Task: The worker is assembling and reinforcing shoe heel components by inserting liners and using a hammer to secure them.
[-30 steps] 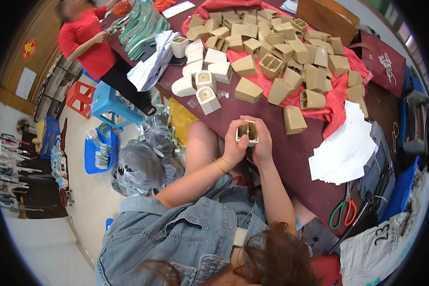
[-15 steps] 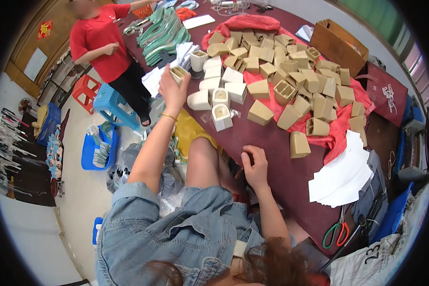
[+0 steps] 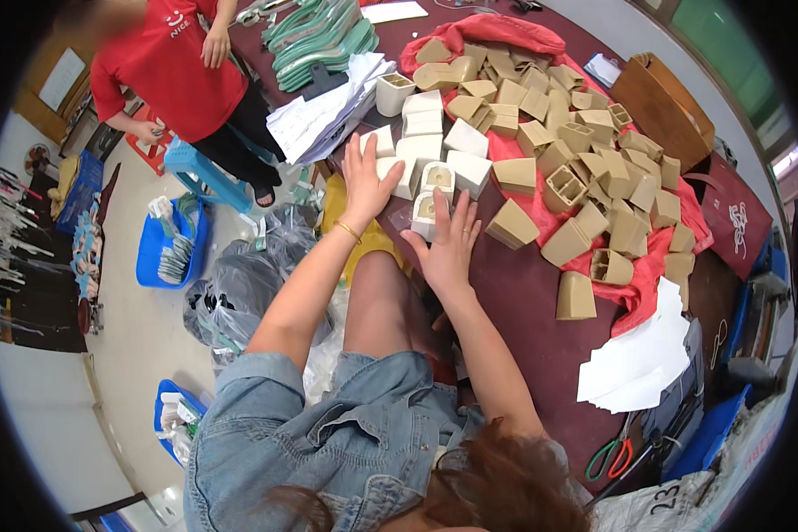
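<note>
My left hand (image 3: 364, 188) lies with fingers spread against the left side of a group of white-coated hollow blocks (image 3: 423, 124). My right hand (image 3: 450, 246), fingers stretched out, touches the near end of the group, beside a white block with a rounded end (image 3: 426, 215). Both hands look open, with the blocks standing close together between and beyond them. Another white block (image 3: 394, 93) stands apart at the far left, upright. To the right, many bare tan hollow blocks (image 3: 512, 223) lie heaped.
The tan heap rests on red plastic sheeting (image 3: 505, 34) on the maroon table (image 3: 514, 337). Loose papers (image 3: 326, 113) lie at the left edge, white sheets (image 3: 637, 359) and scissors (image 3: 614, 452) at the right. Someone in a red shirt (image 3: 173, 66) stands left, near a blue stool (image 3: 199, 173).
My left hand has come down from the far left, no longer holding up a block, to the white group. My right hand has moved forward to it. The person in red has come nearer.
</note>
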Available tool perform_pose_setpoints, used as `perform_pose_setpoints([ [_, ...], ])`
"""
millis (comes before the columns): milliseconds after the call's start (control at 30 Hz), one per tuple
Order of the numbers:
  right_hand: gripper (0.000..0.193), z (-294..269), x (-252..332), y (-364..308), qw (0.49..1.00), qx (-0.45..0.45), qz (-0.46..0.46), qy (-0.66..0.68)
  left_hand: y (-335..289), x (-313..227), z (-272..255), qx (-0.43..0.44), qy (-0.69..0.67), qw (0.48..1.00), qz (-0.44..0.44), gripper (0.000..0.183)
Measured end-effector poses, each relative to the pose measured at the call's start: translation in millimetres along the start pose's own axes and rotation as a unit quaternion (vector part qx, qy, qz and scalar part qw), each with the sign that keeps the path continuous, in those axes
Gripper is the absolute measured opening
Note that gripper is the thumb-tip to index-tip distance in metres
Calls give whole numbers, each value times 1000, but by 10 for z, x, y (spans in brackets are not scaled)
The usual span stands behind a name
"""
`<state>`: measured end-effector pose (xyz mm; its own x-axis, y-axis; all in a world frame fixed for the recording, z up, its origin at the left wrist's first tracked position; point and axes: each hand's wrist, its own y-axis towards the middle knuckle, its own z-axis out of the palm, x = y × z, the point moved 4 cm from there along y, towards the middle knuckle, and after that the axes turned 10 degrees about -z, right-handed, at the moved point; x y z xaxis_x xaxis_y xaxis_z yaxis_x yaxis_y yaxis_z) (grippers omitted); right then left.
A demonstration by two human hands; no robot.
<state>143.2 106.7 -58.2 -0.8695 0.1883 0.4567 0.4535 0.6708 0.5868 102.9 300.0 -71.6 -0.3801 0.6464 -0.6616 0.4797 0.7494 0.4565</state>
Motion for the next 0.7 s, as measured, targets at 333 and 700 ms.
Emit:
perform_pose_setpoints([
  [333,73,642,109,460,999,-19,8,-25,490,195,79,94,102,990,-25,59],
  [700,81,280,14,242,980,-53,28,190,-218,-142,-64,-13,-82,993,-90,57],
])
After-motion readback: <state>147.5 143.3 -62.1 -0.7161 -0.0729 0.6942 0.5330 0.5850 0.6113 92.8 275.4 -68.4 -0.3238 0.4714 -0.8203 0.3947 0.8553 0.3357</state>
